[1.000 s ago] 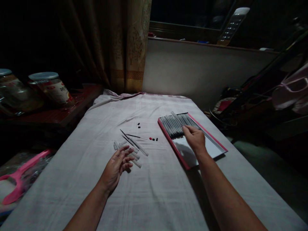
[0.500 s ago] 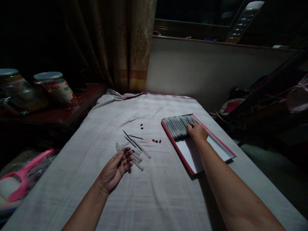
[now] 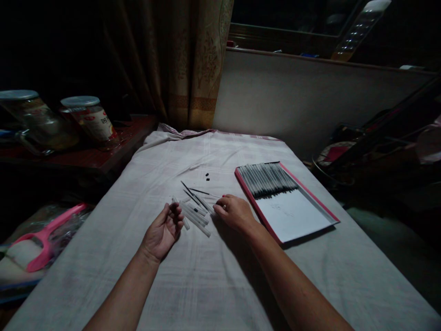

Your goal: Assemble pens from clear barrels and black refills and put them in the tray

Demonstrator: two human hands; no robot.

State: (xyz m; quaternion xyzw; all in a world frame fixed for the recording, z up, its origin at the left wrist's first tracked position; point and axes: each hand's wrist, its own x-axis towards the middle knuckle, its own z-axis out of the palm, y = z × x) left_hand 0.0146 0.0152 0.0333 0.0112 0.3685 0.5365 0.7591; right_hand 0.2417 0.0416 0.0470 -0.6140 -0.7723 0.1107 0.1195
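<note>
My left hand (image 3: 163,233) is palm up, fingers loosely curled and apart, with nothing visible in it. It is beside a loose pile of clear pen barrels (image 3: 199,224) on the cloth. My right hand (image 3: 237,214) reaches in from the right, its fingers bent, thumb and forefinger slightly apart near the pile. Dark pen refills (image 3: 190,191) lie at the pile's far side. Two small black pen caps (image 3: 207,177) lie beyond them. A bit of red shows by my right knuckles. Assembled pens (image 3: 267,179) lie side by side in a shallow red-edged box (image 3: 246,191).
A pale checked cloth (image 3: 179,285) covers the surface. Lidded jars (image 3: 98,122) stand on a dark red table (image 3: 129,138) at left. A pink-handled object (image 3: 51,234) is at lower left. A curtain (image 3: 193,69) and wall (image 3: 268,92) bound the far side.
My right hand has left the pens in the box and moved left to the loose pen parts. My left hand stays by the pile, and the view has shifted slightly.
</note>
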